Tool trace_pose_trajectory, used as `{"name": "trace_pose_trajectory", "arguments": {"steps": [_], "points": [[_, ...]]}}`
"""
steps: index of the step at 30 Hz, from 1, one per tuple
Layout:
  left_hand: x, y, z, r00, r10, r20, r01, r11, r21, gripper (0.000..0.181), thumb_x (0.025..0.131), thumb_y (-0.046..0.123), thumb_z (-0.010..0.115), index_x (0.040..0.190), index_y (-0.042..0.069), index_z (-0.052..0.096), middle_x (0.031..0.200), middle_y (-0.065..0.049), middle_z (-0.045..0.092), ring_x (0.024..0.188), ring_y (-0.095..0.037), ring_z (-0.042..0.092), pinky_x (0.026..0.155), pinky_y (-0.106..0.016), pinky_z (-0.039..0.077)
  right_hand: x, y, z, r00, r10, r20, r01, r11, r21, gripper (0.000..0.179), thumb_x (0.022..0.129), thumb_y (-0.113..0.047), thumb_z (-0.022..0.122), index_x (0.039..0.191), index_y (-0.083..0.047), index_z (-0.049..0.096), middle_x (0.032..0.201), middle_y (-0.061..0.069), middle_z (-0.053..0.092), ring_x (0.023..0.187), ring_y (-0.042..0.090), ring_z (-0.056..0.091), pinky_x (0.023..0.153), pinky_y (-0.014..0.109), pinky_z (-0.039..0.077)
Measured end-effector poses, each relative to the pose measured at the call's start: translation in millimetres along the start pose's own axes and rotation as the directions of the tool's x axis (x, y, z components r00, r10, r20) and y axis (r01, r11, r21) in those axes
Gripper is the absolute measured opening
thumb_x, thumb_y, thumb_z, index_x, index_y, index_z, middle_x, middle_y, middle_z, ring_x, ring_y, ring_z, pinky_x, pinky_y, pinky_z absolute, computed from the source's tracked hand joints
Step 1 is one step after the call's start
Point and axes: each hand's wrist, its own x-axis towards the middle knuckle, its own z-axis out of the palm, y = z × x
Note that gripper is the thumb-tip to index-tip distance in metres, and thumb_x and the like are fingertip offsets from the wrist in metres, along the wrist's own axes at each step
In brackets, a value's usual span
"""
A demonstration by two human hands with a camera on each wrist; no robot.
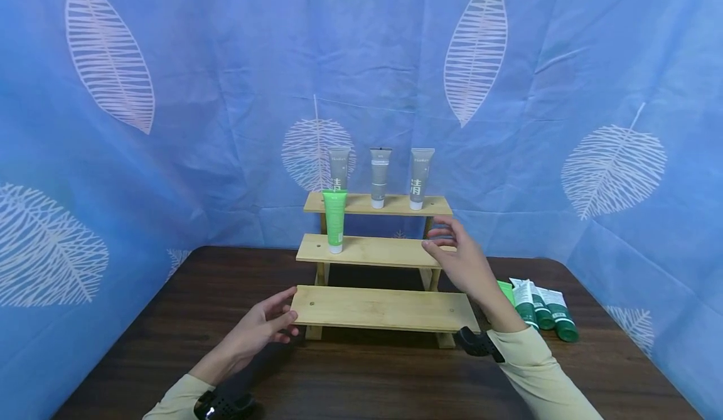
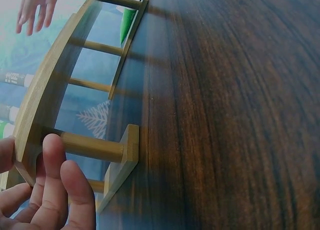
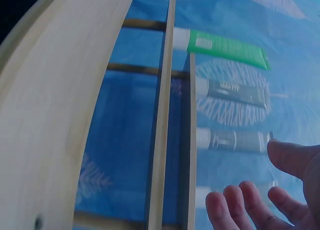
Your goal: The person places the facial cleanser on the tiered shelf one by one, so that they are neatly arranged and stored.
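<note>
A three-tier wooden display stand (image 1: 390, 307) is in the middle of the head view. My left hand (image 1: 261, 327) grips the left end of its lowest board; in the left wrist view the fingers (image 2: 54, 165) curl about the board's edge. Above the right end of the middle board is my right hand (image 1: 465, 260), fingers loosely bent and holding nothing. On the middle board's left part a green tube (image 1: 335, 220) stands upright on its white cap. Three grey tubes stand on the top board: left (image 1: 339, 166), middle (image 1: 380, 175) and right (image 1: 421, 178).
Several green-and-white tubes (image 1: 556, 310) lie on the dark wooden table (image 1: 361, 382) right of the stand, with a bright green one (image 1: 505, 290) partly behind my right forearm. A blue leaf-patterned cloth (image 1: 237, 62) hangs behind the table.
</note>
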Motion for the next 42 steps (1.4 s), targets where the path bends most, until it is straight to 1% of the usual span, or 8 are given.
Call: {"name": "trace_pose_trajectory", "arguments": {"steps": [5, 13, 18, 24, 29, 32, 37, 42], "points": [[1.2, -0.7, -1.5, 1.0, -0.007, -0.003, 0.007, 1.0, -0.004, 0.072, 0.102, 0.025, 0.065, 0.161, 0.006, 0.029, 0.115, -0.014, 0.054, 0.092, -0.022, 0.067, 0.08, -0.035, 0.056, -8.9, 14, -18, 0.999, 0.024, -0.041, -0.027, 0.997, -0.07, 0.068, 0.103, -0.038, 0.061, 0.158, -0.013, 0.031, 0.14, 0.017, 0.058, 0.131, 0.039, 0.054, 0.096, 0.058, 0.05], [1.4, -0.6, -0.8, 1.0, -0.011, 0.005, 0.011, 1.0, 0.001, 0.071, 0.103, 0.023, 0.064, 0.161, 0.005, 0.027, 0.115, -0.014, 0.055, 0.092, -0.022, 0.066, 0.081, -0.037, 0.056, -23.4, 42, -42, 0.994, 0.031, -0.106, -0.046, 0.99, -0.136, 0.069, 0.104, -0.034, 0.06, 0.159, -0.007, 0.029, 0.137, 0.023, 0.059, 0.123, 0.042, 0.06, 0.092, 0.059, 0.051], [1.3, -0.4, -0.6, 1.0, -0.009, 0.01, 0.009, 1.0, 0.001, 0.072, 0.103, 0.023, 0.063, 0.161, 0.005, 0.026, 0.115, -0.013, 0.056, 0.092, -0.022, 0.066, 0.081, -0.038, 0.056, -29.0, 58, -53, 0.992, 0.068, -0.108, -0.087, 0.98, -0.181, 0.07, 0.104, -0.036, 0.059, 0.159, -0.005, 0.027, 0.135, 0.025, 0.06, 0.121, 0.044, 0.061, 0.09, 0.059, 0.051], [0.4, 0.2, 0.3, 1.0, -0.017, -0.001, 0.017, 1.0, 0.0, 0.071, 0.103, 0.023, 0.063, 0.161, 0.005, 0.027, 0.115, -0.013, 0.056, 0.091, -0.022, 0.066, 0.081, -0.038, 0.056, -35.0, 74, -61, 0.989, 0.108, -0.1, -0.131, 0.957, -0.259, 0.068, 0.104, -0.037, 0.06, 0.155, 0.0, 0.032, 0.13, 0.026, 0.063, 0.117, 0.044, 0.063, 0.089, 0.058, 0.051], [0.5, 0.8, 0.4, 1.0, -0.015, -0.006, 0.015, 1.0, 0.001, 0.069, 0.103, 0.022, 0.063, 0.161, 0.005, 0.028, 0.117, -0.014, 0.057, 0.091, -0.022, 0.066, 0.081, -0.038, 0.056, -38.2, 92, -68, 0.991, 0.122, -0.048, -0.131, 0.934, -0.333, 0.063, 0.102, -0.03, 0.064, 0.148, 0.005, 0.039, 0.122, 0.026, 0.067, 0.111, 0.044, 0.065, 0.085, 0.057, 0.054], [0.4, 1.1, 0.1, 1.0, -0.016, -0.006, 0.016, 1.0, 0.003, 0.069, 0.103, 0.021, 0.062, 0.161, 0.005, 0.028, 0.118, -0.014, 0.057, 0.091, -0.022, 0.066, 0.081, -0.038, 0.056, -38.3, 103, -71, 0.989, 0.151, 0.005, -0.139, 0.92, -0.367, 0.059, 0.102, -0.025, 0.065, 0.145, 0.006, 0.042, 0.118, 0.027, 0.067, 0.107, 0.044, 0.066, 0.079, 0.052, 0.056], [0.7, -0.1, 0.4, 1.0, -0.017, -0.002, 0.017, 1.0, 0.009, 0.069, 0.103, 0.021, 0.062, 0.161, 0.005, 0.028, 0.117, -0.014, 0.057, 0.091, -0.022, 0.066, 0.081, -0.038, 0.056, -38.1, 118, -70, 0.969, 0.237, 0.073, -0.193, 0.906, -0.378, 0.054, 0.1, -0.019, 0.065, 0.142, 0.007, 0.044, 0.115, 0.028, 0.067, 0.103, 0.043, 0.067, 0.072, 0.045, 0.056], [1.0, -0.7, 0.5, 1.0, -0.016, -0.004, 0.016, 1.0, 0.01, 0.07, 0.103, 0.022, 0.063, 0.161, 0.005, 0.028, 0.116, -0.014, 0.056, 0.091, -0.022, 0.066, 0.081, -0.038, 0.056, -35.1, 131, -69, 0.95, 0.285, 0.125, -0.215, 0.891, -0.4, 0.049, 0.099, -0.015, 0.065, 0.137, 0.01, 0.048, 0.108, 0.025, 0.069, 0.091, 0.035, 0.069, 0.07, 0.043, 0.055]]}}
